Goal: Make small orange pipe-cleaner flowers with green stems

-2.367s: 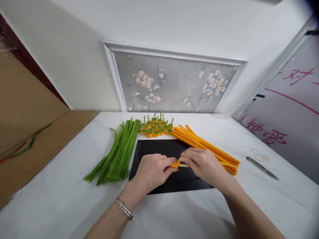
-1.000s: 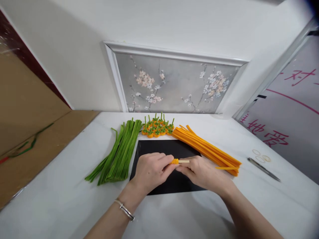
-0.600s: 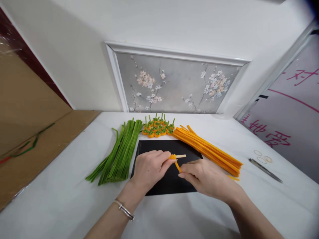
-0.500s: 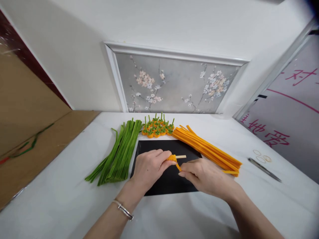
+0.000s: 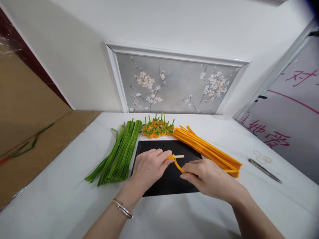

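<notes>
Above the black mat (image 5: 169, 186), my left hand (image 5: 152, 166) pinches a pale stick (image 5: 179, 156) with an orange fuzzy coil (image 5: 171, 157) wound around it. The bare end of the stick points right. From the coil an orange strip (image 5: 178, 167) curves down to my right hand (image 5: 206, 177), whose thumb and fingers are closed on it. A further length of orange strip shows beyond the right hand, near the orange bundle. Both hands are closed and a small gap lies between them.
Green fuzzy stems (image 5: 122, 152) lie left of the mat, orange stems (image 5: 206, 147) at its right. Several small orange-and-green pieces (image 5: 157, 127) stand behind it. Tweezers (image 5: 265, 170) and thin rings (image 5: 261, 160) are far right, cardboard (image 5: 50, 146) far left.
My right hand has moved slightly right, away from the left, and more orange strip shows between them in a wider curve. The left hand has barely moved.
</notes>
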A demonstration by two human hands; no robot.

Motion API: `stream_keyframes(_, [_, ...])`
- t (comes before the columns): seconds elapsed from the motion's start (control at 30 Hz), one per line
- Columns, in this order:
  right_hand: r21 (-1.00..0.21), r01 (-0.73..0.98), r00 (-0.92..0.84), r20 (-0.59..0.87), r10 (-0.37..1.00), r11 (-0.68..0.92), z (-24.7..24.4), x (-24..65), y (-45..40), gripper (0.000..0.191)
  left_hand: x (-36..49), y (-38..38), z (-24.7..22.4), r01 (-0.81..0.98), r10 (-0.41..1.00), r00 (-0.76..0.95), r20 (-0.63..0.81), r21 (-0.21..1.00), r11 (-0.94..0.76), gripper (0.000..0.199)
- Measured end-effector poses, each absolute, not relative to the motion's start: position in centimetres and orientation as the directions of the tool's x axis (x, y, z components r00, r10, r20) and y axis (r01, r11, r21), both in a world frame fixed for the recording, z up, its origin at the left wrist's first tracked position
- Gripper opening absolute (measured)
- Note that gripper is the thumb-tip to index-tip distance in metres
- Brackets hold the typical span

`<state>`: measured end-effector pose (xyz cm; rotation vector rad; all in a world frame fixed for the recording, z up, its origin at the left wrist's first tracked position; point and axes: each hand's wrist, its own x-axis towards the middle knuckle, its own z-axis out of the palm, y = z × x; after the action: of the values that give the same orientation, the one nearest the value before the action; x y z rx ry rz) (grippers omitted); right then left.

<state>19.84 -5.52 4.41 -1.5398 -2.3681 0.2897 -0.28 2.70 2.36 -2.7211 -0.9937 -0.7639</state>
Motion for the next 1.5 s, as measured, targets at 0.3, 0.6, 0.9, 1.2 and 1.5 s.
stream_keyframes(0.3, [-0.428, 0.796, -0.278, 0.369, 0.887, 0.428, 4.3, 20.3, -4.6, 0.027, 0.1, 2.5, 1.5, 0.504, 0.472, 0.766, 0.437, 0.048, -0.862, 0.014])
stream_keyframes(0.6, [-0.495, 0.809, -0.132, 0.371, 0.919, 0.316, 3.0, 21.5, -2.9, 0.028, 0.9, 1.6, 1.2, 0.418, 0.416, 0.814, 0.406, 0.09, -0.904, 0.017])
stream_keyframes(0.9, [-0.398, 0.9, -0.098, 0.211, 0.972, 0.177, 2.6, 21.0, -3.1, 0.045, 1.1, 1.2, 1.5, 0.43, 0.413, 0.768, 0.49, 0.083, -0.899, 0.028])
stream_keyframes(1.2, [-0.334, 0.929, -0.133, 0.107, 0.985, 0.162, 2.8, 20.9, -3.6, 0.034, 0.9, 1.4, 1.1, 0.477, 0.462, 0.691, 0.556, 0.13, -0.869, 0.023])
stream_keyframes(1.5, [-0.365, 0.853, -0.378, 0.063, 0.924, 0.374, 4.0, 20.1, -4.8, 0.03, 0.3, 2.2, 1.7, 0.593, 0.622, 0.597, 0.507, 0.245, -0.767, 0.025])
